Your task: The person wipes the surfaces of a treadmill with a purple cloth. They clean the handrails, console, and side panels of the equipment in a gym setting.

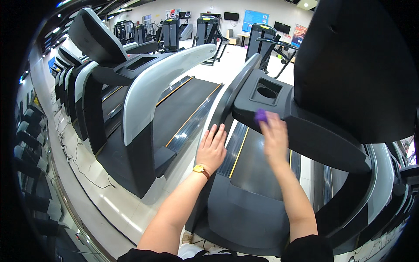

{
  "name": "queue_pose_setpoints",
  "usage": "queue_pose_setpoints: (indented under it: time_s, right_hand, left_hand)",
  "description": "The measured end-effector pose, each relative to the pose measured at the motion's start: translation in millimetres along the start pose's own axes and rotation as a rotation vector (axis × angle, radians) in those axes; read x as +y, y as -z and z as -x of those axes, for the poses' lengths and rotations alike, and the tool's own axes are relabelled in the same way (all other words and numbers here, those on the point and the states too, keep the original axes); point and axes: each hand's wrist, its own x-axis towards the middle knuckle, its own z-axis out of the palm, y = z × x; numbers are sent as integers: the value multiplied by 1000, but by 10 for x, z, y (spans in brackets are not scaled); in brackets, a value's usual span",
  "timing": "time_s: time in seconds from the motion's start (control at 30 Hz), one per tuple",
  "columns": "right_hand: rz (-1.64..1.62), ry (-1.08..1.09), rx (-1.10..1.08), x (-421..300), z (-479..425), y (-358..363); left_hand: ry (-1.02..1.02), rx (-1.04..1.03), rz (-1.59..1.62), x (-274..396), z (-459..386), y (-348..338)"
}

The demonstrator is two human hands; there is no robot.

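My right hand [275,139] is blurred and grips a bunched purple cloth [261,116]. The cloth is against the near edge of a treadmill's dark console [244,98], just below its cup holder [266,92]. To the left, my left hand [212,147] lies with fingers extended on the side upright of the same treadmill, holding nothing. A wristwatch [198,168] with a brown strap is on that wrist. Under my arms are the running belt [250,160] and the dark motor cover [247,219]. The back of the display [353,65] rises at the right.
Another treadmill with a pale grey handrail [140,98] stands to the left, with more in a row behind it. Power cables [88,178] trail over the glossy floor. Weight machines [262,41] stand at the back. A mirror [36,157] lines the left side.
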Motion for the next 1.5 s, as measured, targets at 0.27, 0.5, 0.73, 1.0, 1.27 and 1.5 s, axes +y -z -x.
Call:
queue_pose_setpoints:
  time_s: [0.27, 0.5, 0.73, 1.0, 1.27, 1.5]
  right_hand:
    - [-91, -71, -91, -685, -1212, -1129]
    - [-9, -426, -503, -32, -2000, -1863]
    - [-33, -570, -501, 218, -2128, -2130]
    - [-173, -180, -84, -552, -1568, -1521]
    - [-421, -186, 40, -1545, -426, -868]
    - [-479, -458, 71, -2750, 1586, -1110]
  left_hand:
    - [-6, -12, 75, -51, 12, 4]
    - [-39, -31, 77, -110, 37, 38]
    - [-63, -33, 106, -120, 61, 53]
    - [-113, 33, 290, -175, 71, 12]
    - [-339, -184, 739, -323, 985, 46]
    - [-268, -627, 784, -866, 2362, 331]
